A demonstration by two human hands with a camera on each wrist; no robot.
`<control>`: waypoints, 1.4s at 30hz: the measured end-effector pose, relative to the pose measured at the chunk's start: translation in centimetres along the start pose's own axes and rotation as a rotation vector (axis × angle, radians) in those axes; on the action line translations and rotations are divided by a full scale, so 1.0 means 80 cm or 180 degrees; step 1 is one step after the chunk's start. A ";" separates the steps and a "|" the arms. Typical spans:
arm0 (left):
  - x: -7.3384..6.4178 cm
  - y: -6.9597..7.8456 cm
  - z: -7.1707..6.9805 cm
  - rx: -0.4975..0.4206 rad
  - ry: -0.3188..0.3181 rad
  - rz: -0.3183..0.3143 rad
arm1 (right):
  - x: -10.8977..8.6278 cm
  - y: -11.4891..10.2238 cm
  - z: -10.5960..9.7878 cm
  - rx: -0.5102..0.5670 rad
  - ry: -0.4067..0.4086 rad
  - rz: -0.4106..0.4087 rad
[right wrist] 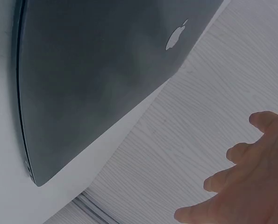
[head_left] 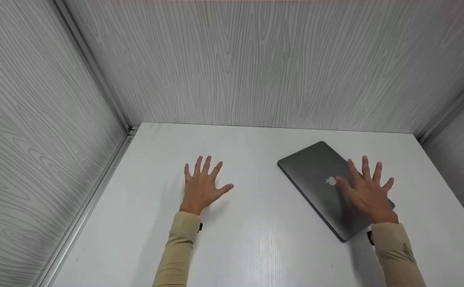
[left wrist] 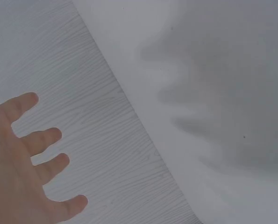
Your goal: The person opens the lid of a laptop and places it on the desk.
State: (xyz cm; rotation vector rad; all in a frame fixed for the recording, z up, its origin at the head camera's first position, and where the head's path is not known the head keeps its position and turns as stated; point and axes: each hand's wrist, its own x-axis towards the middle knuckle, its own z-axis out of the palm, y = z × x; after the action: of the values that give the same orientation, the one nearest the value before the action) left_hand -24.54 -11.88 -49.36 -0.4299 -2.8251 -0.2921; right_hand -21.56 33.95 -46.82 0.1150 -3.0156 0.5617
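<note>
A dark grey laptop (head_left: 315, 191) with a pale apple logo lies closed and slanted on the white table (head_left: 247, 223). Over its right side my right hand (head_left: 369, 195) hovers with fingers spread, holding nothing. The right wrist view shows the laptop lid (right wrist: 92, 84) apart from the fingers (right wrist: 218, 182). To the left of the laptop, my left hand (head_left: 202, 189) is held above the bare tabletop, fingers and thumb spread wide. In the left wrist view, its shadow falls on the tabletop away from the fingers (left wrist: 43, 140).
Grey wood-grain panels stand around the table: a back wall (head_left: 247, 63), a left wall (head_left: 28, 139) and a right wall (head_left: 463, 167). A metal strip (head_left: 88, 207) runs along the table's left edge.
</note>
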 end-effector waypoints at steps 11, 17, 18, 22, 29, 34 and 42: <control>0.013 0.011 0.005 -0.0008 0.0447 0.0254 | -0.004 -0.005 0.001 -0.0130 0.0024 0.0060; 0.020 0.021 0.008 0.0013 0.0516 0.0343 | -0.013 -0.007 0.005 -0.0054 0.0331 -0.0141; 0.021 0.022 0.009 0.0001 0.0532 0.0360 | -0.016 -0.007 0.006 -0.0041 0.0375 -0.0180; 0.023 0.029 0.012 -0.0080 0.0567 0.0433 | -0.023 -0.003 0.009 -0.0043 0.0473 -0.0299; 0.034 0.047 0.021 -0.0126 0.0602 0.0490 | -0.028 -0.001 0.010 0.0059 0.0353 -0.0400; 0.047 0.067 0.031 -0.0148 0.0588 0.0658 | -0.031 -0.002 0.009 0.0109 0.0338 -0.0424; 0.053 0.089 0.040 -0.0080 0.0430 0.0684 | -0.040 0.000 0.015 -0.0042 0.0265 -0.0345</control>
State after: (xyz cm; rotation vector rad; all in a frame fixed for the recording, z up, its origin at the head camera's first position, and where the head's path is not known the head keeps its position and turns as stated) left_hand -26.89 -3.33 -50.05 -0.6862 -2.6181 -0.3001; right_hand -18.46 33.68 -48.23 0.2462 -2.9108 0.5231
